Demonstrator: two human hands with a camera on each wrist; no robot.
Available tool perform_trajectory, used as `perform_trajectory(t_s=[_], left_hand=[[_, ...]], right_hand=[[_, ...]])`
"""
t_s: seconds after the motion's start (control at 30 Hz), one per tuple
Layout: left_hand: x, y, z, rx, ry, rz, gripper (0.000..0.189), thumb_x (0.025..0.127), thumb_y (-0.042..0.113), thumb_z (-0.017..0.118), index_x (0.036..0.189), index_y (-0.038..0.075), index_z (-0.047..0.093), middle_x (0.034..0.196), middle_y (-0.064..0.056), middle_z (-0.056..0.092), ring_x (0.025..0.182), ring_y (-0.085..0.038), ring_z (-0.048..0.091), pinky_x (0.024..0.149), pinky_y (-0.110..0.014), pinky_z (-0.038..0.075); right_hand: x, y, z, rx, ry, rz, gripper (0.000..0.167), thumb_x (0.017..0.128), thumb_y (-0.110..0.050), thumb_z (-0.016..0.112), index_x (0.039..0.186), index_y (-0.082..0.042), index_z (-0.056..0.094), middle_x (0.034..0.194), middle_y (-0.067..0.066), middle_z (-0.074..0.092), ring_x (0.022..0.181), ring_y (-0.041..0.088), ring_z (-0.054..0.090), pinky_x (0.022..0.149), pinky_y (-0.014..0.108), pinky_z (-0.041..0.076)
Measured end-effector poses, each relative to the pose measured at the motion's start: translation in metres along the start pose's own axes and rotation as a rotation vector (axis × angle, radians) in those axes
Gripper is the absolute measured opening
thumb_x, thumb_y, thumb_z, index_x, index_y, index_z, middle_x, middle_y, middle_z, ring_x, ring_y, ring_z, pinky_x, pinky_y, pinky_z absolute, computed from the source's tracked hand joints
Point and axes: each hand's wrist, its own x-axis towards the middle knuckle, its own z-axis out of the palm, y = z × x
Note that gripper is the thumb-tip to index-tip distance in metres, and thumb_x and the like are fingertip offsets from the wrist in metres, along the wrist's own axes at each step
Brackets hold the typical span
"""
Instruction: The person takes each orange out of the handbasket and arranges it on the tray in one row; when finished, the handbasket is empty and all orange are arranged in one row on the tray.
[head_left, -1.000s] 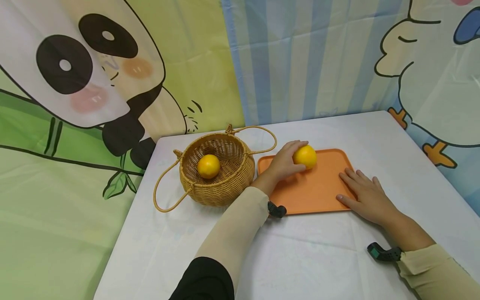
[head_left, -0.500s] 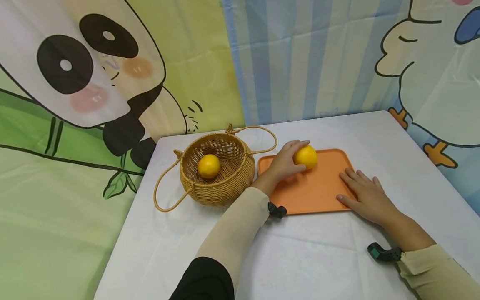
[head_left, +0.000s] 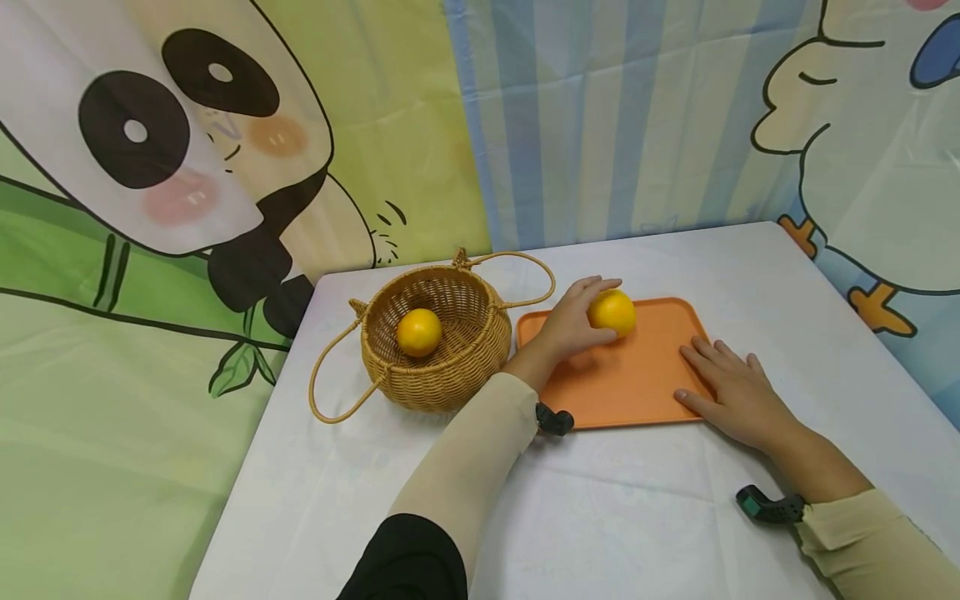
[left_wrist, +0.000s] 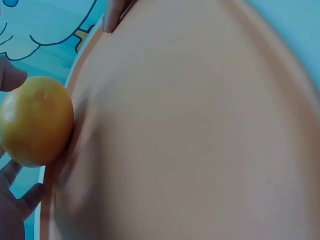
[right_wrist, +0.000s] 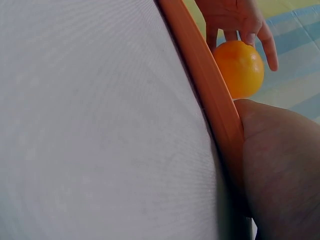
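In the head view an orange [head_left: 612, 312] sits over the peach-orange tray [head_left: 622, 392], toward its back edge. Around it is my left hand [head_left: 576, 323], fingers spread and loose; its thumb and a fingertip lie at or very near the fruit. The left wrist view gives the orange [left_wrist: 36, 121] with its shadow close beside it and fingers [left_wrist: 33, 196] standing apart from it. My right hand [head_left: 731, 392] rests on the tray's right edge with straight fingers. A second orange [head_left: 419, 332] lies inside the wicker basket [head_left: 450, 383], left of the tray.
Two looped handles [head_left: 341, 417] stick out from the basket onto the white-covered table [head_left: 600, 517]. Behind the table hang printed curtains [head_left: 562, 125] with a panda and a white bird. A black wrist camera [head_left: 553, 420] sits at my left cuff.
The fingers of my left hand have spread a little and eased off the orange, which stays in place. My right hand keeps still.
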Motion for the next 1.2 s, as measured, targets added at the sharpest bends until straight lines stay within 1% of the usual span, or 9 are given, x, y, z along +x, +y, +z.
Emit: perform_trajectory(t_s=[0.2,0.3,0.53,0.63,0.73,1.0,1.2], left_hand=[[0.000,0.003,-0.002,0.000,0.012,0.020,0.082,0.087,0.030,0.087,0.160,0.036,0.050,0.172,0.001,0.033,0.151,-0.020,0.041,0.114,-0.041,0.043],[-0.001,0.006,-0.003,-0.001,0.024,0.032,0.083,0.086,0.033,0.089,0.159,0.036,0.050,0.171,0.003,0.033,0.152,-0.019,0.039,0.115,-0.041,0.043],[-0.003,0.014,-0.007,0.000,0.038,0.048,0.086,0.084,0.045,0.091,0.159,0.039,0.050,0.171,0.009,0.031,0.155,-0.018,0.035,0.118,-0.044,0.041],[-0.004,0.017,-0.009,-0.005,0.041,0.053,0.086,0.084,0.047,0.091,0.159,0.041,0.049,0.171,0.012,0.030,0.155,-0.016,0.033,0.119,-0.044,0.040],[-0.005,0.022,-0.012,-0.010,0.042,0.065,0.086,0.084,0.048,0.091,0.159,0.042,0.048,0.171,0.011,0.030,0.155,-0.015,0.032,0.119,-0.044,0.040],[-0.006,0.040,-0.026,-0.011,0.033,0.118,0.087,0.085,0.046,0.090,0.160,0.039,0.048,0.171,0.015,0.028,0.156,-0.009,0.029,0.122,-0.041,0.034],[-0.010,0.057,-0.041,0.038,0.016,0.166,0.087,0.086,0.049,0.089,0.161,0.038,0.047,0.170,0.015,0.029,0.154,-0.007,0.029,0.123,-0.038,0.033]], right_hand=[[0.001,0.001,0.000,0.003,0.001,0.001,0.089,0.105,-0.058,0.059,0.166,0.000,0.032,0.172,0.029,0.020,0.157,0.057,0.012,0.119,0.077,-0.006],[0.001,0.002,0.001,0.002,0.000,0.003,0.089,0.105,-0.059,0.059,0.166,-0.001,0.032,0.172,0.029,0.020,0.157,0.056,0.011,0.119,0.077,-0.007],[0.002,0.003,0.001,-0.004,0.000,-0.004,0.089,0.105,-0.059,0.059,0.166,-0.001,0.032,0.172,0.029,0.020,0.157,0.057,0.011,0.119,0.078,-0.006],[0.002,0.004,0.002,0.000,0.006,-0.008,0.088,0.105,-0.058,0.060,0.166,0.000,0.033,0.172,0.029,0.020,0.157,0.057,0.012,0.119,0.078,-0.005],[0.002,0.003,0.002,0.001,0.008,-0.006,0.088,0.105,-0.057,0.060,0.165,0.000,0.034,0.171,0.030,0.021,0.156,0.058,0.012,0.118,0.079,-0.004],[0.002,0.001,0.001,0.002,0.013,-0.003,0.088,0.104,-0.058,0.061,0.165,0.000,0.034,0.171,0.030,0.022,0.156,0.058,0.013,0.118,0.079,-0.004],[0.001,0.001,0.001,0.011,0.016,-0.015,0.088,0.104,-0.056,0.062,0.165,0.001,0.034,0.170,0.031,0.022,0.156,0.059,0.013,0.118,0.080,-0.004]])
